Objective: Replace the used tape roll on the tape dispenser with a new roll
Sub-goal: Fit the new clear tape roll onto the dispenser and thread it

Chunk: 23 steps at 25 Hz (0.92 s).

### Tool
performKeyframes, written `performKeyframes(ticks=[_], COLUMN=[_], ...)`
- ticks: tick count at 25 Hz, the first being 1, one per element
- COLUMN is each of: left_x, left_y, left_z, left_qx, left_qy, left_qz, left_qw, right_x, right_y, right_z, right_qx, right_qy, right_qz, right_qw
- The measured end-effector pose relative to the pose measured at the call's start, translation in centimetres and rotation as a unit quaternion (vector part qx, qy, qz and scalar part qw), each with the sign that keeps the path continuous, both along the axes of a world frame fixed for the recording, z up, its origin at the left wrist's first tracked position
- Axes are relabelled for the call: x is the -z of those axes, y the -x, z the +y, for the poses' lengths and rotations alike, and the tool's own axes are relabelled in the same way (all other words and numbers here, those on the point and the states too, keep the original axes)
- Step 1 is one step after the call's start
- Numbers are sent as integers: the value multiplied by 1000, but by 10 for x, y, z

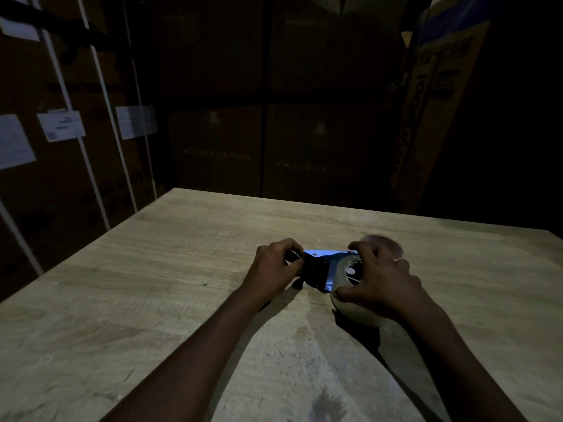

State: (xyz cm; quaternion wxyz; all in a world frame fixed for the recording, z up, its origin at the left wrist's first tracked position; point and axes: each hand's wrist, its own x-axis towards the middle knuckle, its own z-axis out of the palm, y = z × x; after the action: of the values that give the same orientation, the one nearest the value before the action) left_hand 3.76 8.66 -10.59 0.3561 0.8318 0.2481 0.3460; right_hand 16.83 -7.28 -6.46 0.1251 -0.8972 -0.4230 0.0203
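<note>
A blue tape dispenser [323, 256] with a black front part lies flat on the wooden table [152, 300]. My left hand [274, 269] grips its black front end. A pale tape roll [350, 296] sits on the dispenser's hub, and my right hand [380, 284] curls over the roll with thumb and fingers on its rim. Behind my right hand lies another roll [387, 243], brownish and partly hidden.
Stacked cardboard boxes [274, 132] stand in the dark behind the table. More strapped boxes with white labels [61, 126] line the left side. A tall carton [438, 102] leans at the right. The table's far edge runs close behind the dispenser.
</note>
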Motion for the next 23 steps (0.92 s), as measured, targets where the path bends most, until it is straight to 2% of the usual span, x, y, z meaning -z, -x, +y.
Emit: performKeyframes(ticks=[10, 18, 23], left_x=[-1, -1, -2], left_y=[2, 2, 3], left_z=[-1, 0, 1], left_qx=[28, 8, 15], left_qy=[-23, -128, -125], left_qz=[-13, 11, 11], left_qw=[999, 992, 992], right_x=[-2, -3, -2], right_y=[2, 2, 1], right_z=[0, 0, -1], right_qx=[0, -3, -5], right_qy=[5, 6, 5], right_qz=[-5, -2, -1], right_qw=[1000, 1000, 1000])
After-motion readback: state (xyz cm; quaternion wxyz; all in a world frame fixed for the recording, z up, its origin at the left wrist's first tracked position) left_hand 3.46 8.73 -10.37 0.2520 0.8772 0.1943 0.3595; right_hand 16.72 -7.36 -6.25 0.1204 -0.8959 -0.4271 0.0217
